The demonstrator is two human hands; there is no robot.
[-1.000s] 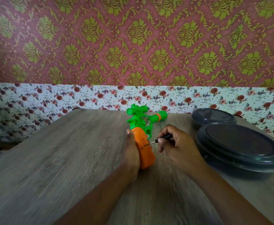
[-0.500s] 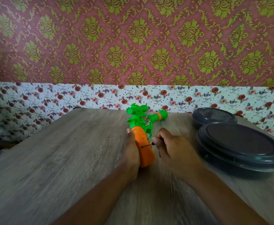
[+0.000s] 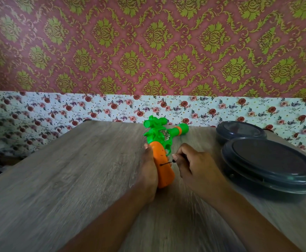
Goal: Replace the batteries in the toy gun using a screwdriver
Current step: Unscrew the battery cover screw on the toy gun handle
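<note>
Two hands are working on a toy gun [image 3: 162, 155] in the middle of a wood-look table [image 3: 76, 179]. The left hand [image 3: 148, 171] is curling round the left side of the gun's orange grip & holding it up on the table, thumb tip showing at the top of the orange part. The right hand [image 3: 194, 166] is sitting just right of the grip w/ fingers curled, pinching a small screwdriver [image 3: 170, 161] w/ a dark handle. The thin metal tip is pointing left & touching the orange grip about halfway down. Can't tell if the tip is sitting in a screw, too small to see.

The gun's green top part is pointing away to the far right, w/ an orange ring near the end of the barrel & a clear bit in the middle of the green. The orange grip end is nearest the person.

On the right side of the table two round dark containers w/ lids are sitting: a big one [image 3: 268, 164] near the right hand but not touching it, & a smaller one [image 3: 239, 130] behind it, farther away, partly hidden by the big one.

Behind the table the wall is showing flower paper [image 3: 57, 108] low down & red-and-green swirl paper [image 3: 148, 42] up high.
</note>
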